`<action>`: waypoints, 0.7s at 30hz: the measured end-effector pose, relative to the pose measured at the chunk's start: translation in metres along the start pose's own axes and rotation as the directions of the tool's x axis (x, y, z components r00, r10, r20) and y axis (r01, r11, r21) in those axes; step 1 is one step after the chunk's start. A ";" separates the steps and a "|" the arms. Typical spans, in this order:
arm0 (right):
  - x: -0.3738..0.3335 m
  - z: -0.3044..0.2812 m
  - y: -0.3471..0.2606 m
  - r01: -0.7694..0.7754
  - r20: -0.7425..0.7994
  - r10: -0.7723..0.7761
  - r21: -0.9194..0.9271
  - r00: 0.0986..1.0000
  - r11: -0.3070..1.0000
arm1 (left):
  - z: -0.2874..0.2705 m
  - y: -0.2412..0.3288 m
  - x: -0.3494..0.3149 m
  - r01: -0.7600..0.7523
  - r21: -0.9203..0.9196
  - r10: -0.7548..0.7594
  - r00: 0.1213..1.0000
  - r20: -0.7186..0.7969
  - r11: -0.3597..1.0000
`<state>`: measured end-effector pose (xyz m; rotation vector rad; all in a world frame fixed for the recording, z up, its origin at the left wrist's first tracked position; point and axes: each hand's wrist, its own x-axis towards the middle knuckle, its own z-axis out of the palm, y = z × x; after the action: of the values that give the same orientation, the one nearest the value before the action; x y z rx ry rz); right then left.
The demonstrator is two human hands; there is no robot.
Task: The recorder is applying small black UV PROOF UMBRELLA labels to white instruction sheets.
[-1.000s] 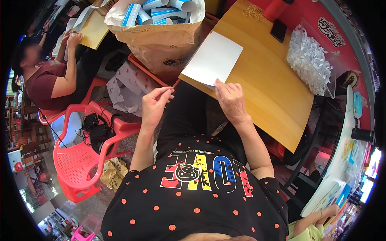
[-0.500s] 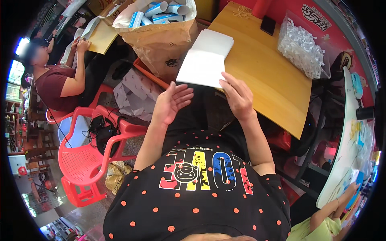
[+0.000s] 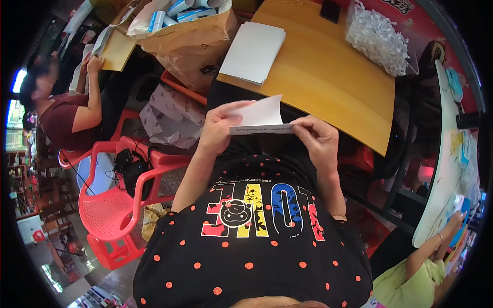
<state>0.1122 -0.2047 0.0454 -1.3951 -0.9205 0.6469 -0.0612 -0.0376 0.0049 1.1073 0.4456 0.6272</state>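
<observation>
A white paper sheet (image 3: 263, 114) is held between my two hands in front of my chest, just off the table's near edge. It is bent, with a printed grey strip along its near edge and the far part standing up. My left hand (image 3: 215, 127) closes on its left end, thumb over the paper. The fingertips of my right hand (image 3: 317, 139) pinch the strip's right end. Beyond them, a stack of white sheets (image 3: 252, 51) lies at the left edge of the wooden table (image 3: 334, 87).
Left of the table stands a large paper bag (image 3: 197, 49) of blue-and-white tubes. A clear container of white strips (image 3: 377, 41) and a dark phone (image 3: 329, 10) lie at the far right. A red plastic chair (image 3: 108, 210) is on my left; one person (image 3: 72, 113) sits beyond it.
A sheet has come off the stack and nearer to me, now bent between both hands. My left hand, open before, has closed on it; the stack stays on the table.
</observation>
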 end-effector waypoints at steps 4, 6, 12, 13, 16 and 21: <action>0.019 -0.009 0.025 -0.072 -0.068 0.090 0.229 0.994 0.971 | 0.013 0.009 0.002 -0.366 0.391 0.291 0.927 0.238 0.845; 0.028 -0.013 0.035 -0.177 -0.043 0.206 0.361 0.977 0.915 | 0.016 0.015 0.007 -0.534 0.541 0.355 0.842 0.406 0.649; 0.043 -0.018 0.061 -0.323 0.079 0.326 0.475 0.942 0.819 | 0.031 0.024 0.020 -0.659 0.583 0.336 0.748 0.572 0.475; 0.045 -0.016 0.061 -0.279 0.033 0.300 0.473 0.953 0.835 | 0.032 0.023 0.023 -0.661 0.583 0.335 0.746 0.576 0.472; 0.050 -0.016 0.055 -0.113 -0.150 0.184 0.387 0.971 0.915 | 0.033 0.026 0.030 -0.594 0.688 0.392 0.801 0.453 0.417; 0.058 -0.025 0.029 0.099 -0.303 -0.081 0.043 0.950 0.994 | 0.019 0.026 0.026 0.139 0.175 -0.116 0.984 -0.136 0.975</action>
<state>0.1673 -0.1657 0.0274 -1.3468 -0.7112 0.3750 -0.0361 -0.0250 0.0360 1.2074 0.6891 0.5517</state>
